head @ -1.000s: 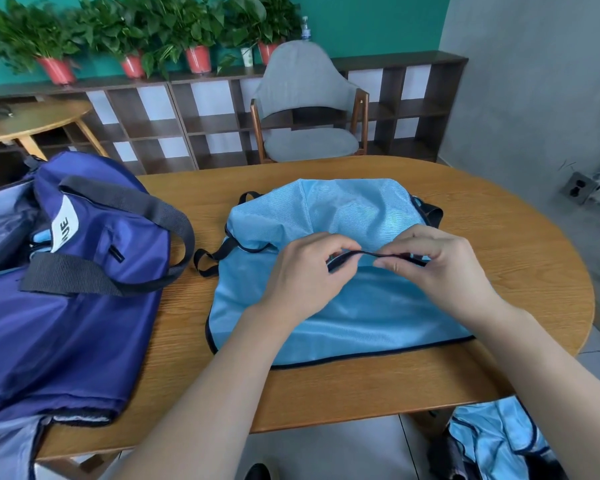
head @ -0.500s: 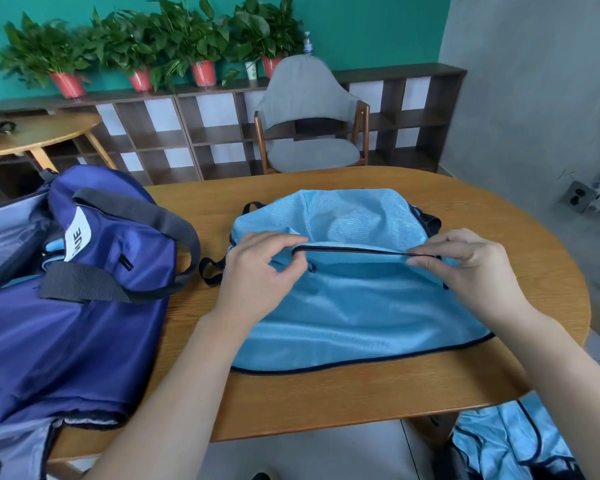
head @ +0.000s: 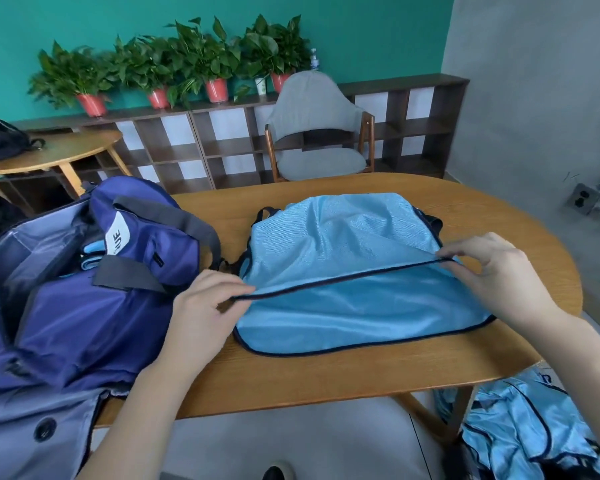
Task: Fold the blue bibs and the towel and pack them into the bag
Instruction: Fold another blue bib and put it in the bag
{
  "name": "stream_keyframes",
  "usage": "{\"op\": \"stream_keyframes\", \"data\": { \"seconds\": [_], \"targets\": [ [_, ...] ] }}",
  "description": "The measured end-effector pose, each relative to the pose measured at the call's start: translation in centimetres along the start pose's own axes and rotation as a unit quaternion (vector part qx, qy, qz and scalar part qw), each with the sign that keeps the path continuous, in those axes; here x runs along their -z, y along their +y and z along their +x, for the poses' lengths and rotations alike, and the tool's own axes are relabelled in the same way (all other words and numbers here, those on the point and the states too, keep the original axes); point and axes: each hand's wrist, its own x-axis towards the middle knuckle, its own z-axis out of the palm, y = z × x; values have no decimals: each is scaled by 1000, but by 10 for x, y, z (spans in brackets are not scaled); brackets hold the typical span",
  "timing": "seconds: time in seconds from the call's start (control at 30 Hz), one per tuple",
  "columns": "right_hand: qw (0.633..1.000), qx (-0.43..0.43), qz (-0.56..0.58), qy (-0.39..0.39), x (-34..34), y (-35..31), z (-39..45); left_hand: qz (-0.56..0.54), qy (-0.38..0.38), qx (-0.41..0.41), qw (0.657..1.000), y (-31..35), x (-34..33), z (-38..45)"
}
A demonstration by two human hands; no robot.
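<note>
**Bib edge stretched between two hands, ready for the fold**

From left to right: the open bag (head: pixel 84 289) lies at the table's (head: pixel 326 382) left end. Just beside it, the left hand (head: pixel 201 306) pinches the near end of the dark-trimmed edge (head: pixel 336 279) of the blue bib (head: pixel 343 258), which lies at the table's centre. The edge, the bib's long axis here, runs crosswise, rising toward the right hand (head: pixel 499 271), which pinches its far end. The left hand is nearer the bag. More bibs (head: pixel 534 427) lie heaped below the table on the right. Compared with half a second ago, the hands have drawn further apart, pulling the edge taut across nearly the bib's full width.
</note>
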Motion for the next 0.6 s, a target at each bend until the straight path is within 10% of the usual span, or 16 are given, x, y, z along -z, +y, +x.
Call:
{"op": "stream_keyframes", "data": {
  "seconds": [0.27,0.6],
  "targets": [
    [998,17,33,59,15,-9,-29,7,-99,28,995,6,3,-28],
    [990,12,71,-120,19,0,-73,11,-109,-10,994,15,-3,-47]
  ]
}}
